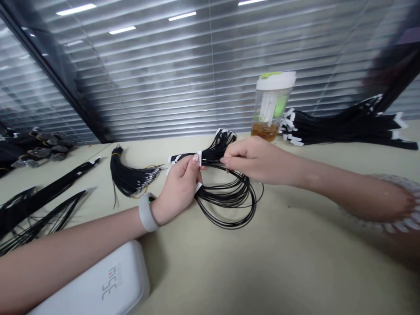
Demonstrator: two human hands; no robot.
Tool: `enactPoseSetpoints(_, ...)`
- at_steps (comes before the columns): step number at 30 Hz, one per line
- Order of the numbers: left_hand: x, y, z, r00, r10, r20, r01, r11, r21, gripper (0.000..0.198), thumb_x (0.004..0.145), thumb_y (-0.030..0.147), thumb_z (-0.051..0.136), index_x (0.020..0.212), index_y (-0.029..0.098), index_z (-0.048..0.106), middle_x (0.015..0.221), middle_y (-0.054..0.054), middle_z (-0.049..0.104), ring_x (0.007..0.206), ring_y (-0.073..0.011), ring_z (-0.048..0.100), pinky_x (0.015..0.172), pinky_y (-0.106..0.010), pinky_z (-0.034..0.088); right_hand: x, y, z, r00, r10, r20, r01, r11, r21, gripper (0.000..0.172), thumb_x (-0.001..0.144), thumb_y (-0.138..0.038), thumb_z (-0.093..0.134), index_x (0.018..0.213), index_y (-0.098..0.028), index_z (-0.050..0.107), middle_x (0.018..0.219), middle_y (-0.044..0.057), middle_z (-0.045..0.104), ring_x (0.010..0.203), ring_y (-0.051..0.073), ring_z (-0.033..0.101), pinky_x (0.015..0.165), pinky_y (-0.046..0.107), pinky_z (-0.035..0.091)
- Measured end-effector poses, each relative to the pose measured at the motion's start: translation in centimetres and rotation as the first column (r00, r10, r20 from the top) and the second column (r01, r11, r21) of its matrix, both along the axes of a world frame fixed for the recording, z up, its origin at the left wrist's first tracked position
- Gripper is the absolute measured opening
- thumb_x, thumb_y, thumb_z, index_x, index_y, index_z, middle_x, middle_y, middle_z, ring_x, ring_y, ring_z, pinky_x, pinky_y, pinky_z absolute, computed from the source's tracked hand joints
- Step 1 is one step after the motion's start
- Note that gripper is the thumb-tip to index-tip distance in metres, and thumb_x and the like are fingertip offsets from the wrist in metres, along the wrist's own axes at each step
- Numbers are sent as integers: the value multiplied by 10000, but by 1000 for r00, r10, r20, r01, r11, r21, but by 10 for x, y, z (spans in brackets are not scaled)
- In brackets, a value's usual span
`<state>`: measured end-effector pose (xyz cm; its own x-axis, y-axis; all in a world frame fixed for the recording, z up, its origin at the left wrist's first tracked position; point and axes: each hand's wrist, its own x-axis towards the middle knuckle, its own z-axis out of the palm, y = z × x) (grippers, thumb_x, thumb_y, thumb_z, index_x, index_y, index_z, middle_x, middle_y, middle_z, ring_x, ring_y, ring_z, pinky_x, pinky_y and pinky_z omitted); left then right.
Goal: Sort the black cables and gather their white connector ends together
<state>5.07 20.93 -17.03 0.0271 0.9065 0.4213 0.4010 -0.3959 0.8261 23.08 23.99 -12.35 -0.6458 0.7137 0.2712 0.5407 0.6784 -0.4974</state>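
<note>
A looped bundle of thin black cables with white labels and white end connectors lies across the table in front of me. My left hand is closed around its left side, the thumb pressed on a white label. To the right, my right hand pinches at the black strands, thumb against forefinger. Just beyond the fingers, the cable ends with small white connectors fan out and touch the tabletop. What exactly sits between the right fingertips is too small to make out.
A tied bunch of black wires lies left of my hands. More black cables stretch along the far left. A cup with brown liquid stands by the blinds, beside a pile of white-ended cables. A white device sits under my left forearm.
</note>
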Motion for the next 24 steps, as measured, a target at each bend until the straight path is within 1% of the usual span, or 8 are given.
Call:
enactPoseSetpoints(4,0,-1,1,1000,-14,10,15,1000,-5,352,911,321,376,606,179,481,484,37,436,467,-106,404,474,-215,334,1,0,3,1000,13,23,-12,999,-45,300,808,-217,439,516,-163,401,547,-38,426,518,78,385,498,240,258)
enactPoseSetpoints(8,0,-1,1,1000,-14,-4,14,1000,4,365,903,344,387,588,180,472,493,31,439,482,-109,404,480,-215,339,1,0,2,999,25,37,-21,995,-98,260,810,-234,438,567,-164,500,563,-34,470,528,86,421,493,233,277)
enactPoseSetpoints(11,1,-1,1,1000,-15,-3,15,1000,3,377,896,377,398,581,182,470,496,27,440,491,-113,408,480,-217,342,2,1,2,999,36,28,-32,991,-132,251,804,-238,444,575,-164,518,557,-32,470,526,90,422,489,230,282)
enactPoseSetpoints(15,1,-1,1,999,-37,-4,37,999,6,364,904,357,383,595,184,468,489,31,429,478,-109,399,473,-214,339,2,1,3,1000,17,10,-15,986,-168,266,798,-227,448,546,-162,501,537,-31,447,507,87,404,484,230,282)
enactPoseSetpoints(19,1,-1,2,1000,-25,-18,25,1000,13,359,905,332,380,587,186,459,494,29,430,487,-112,404,486,-215,345,2,2,1,1000,24,7,-22,983,-182,269,807,-253,450,578,-160,554,557,-21,484,531,95,434,498,231,297)
enactPoseSetpoints(24,1,0,2,1000,-25,-10,25,1000,6,362,902,316,388,571,187,453,496,28,429,491,-113,398,491,-214,344,2,6,-4,994,25,-102,-53,957,-286,281,821,-271,449,600,-157,580,581,-7,512,545,103,465,515,235,325)
